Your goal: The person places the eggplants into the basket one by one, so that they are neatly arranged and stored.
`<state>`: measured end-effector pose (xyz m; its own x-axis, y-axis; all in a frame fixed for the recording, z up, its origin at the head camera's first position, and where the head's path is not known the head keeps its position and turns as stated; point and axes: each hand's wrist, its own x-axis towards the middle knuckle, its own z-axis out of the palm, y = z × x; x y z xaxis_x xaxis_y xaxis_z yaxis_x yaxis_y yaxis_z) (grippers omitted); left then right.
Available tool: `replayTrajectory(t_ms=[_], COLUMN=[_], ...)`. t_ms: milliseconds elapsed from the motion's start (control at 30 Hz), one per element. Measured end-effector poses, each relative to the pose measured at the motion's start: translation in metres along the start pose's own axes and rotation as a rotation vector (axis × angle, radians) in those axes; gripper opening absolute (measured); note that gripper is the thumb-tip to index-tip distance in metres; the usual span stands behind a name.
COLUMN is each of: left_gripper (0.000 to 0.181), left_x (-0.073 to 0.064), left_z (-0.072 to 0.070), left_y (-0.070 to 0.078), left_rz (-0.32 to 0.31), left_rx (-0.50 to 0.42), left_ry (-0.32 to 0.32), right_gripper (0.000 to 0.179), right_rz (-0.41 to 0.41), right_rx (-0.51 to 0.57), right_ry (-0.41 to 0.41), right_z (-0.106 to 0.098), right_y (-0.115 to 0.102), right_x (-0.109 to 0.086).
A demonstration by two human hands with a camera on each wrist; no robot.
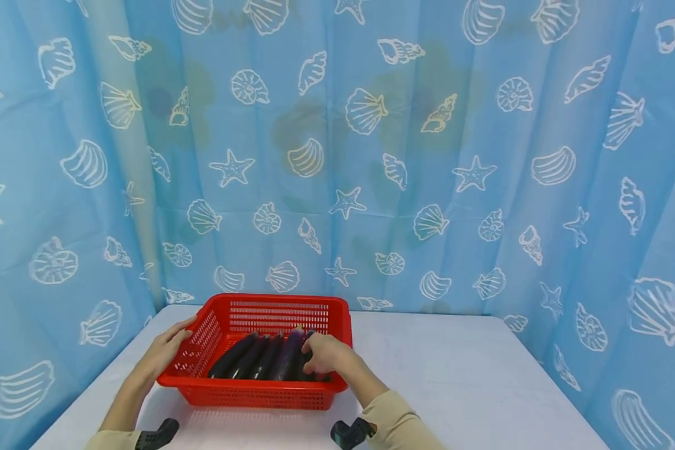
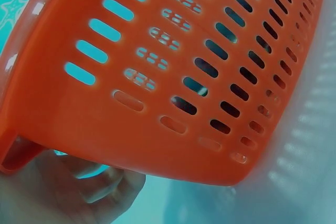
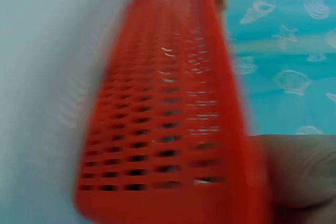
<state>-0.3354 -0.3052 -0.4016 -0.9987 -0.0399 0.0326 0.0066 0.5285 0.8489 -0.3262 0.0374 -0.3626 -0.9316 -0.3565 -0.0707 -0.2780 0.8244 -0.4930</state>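
A red plastic basket point(image 1: 259, 395) with slotted walls stands on the white table. Several dark purple eggplants point(image 1: 267, 357) lie side by side in it, stems toward the back. My left hand point(image 1: 160, 353) holds the basket's left rim; in the left wrist view its bent fingers point(image 2: 123, 190) show at the rim's edge. Over the right end of the row, inside the basket, my right hand point(image 1: 327, 354) has its fingers curled around the rightmost eggplant point(image 1: 310, 334), which it partly covers. The right wrist view is blurred; part of that hand point(image 3: 302, 174) shows past the red wall.
The white table point(image 1: 455, 375) extends to the right of the basket. Behind and at both sides hangs a blue curtain point(image 1: 326, 237) printed with white shells and starfish. Black straps with camera mounts point(image 1: 159, 434) sit on both wrists, over beige sleeves.
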Motion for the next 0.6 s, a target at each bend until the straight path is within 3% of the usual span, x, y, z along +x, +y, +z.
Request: replayTrajectory(t_ms=[200,600], left_gripper=[0.058,0.059], left_x=[0.000,0.002], left_z=[0.005,-0.001], left_y=[0.000,0.000], left_rz=[-0.005,-0.006], left_rx=[-0.003,0.018], left_ry=[-0.002,0.002], right_gripper=[0.034,0.037], right_rz=[-0.028,-0.048], right_rx=[-0.032,-0.016], right_ry=[0.038,0.013], right_z=[0.018,0.012], right_y=[0.005,0.001], right_x=[0.000,0.001])
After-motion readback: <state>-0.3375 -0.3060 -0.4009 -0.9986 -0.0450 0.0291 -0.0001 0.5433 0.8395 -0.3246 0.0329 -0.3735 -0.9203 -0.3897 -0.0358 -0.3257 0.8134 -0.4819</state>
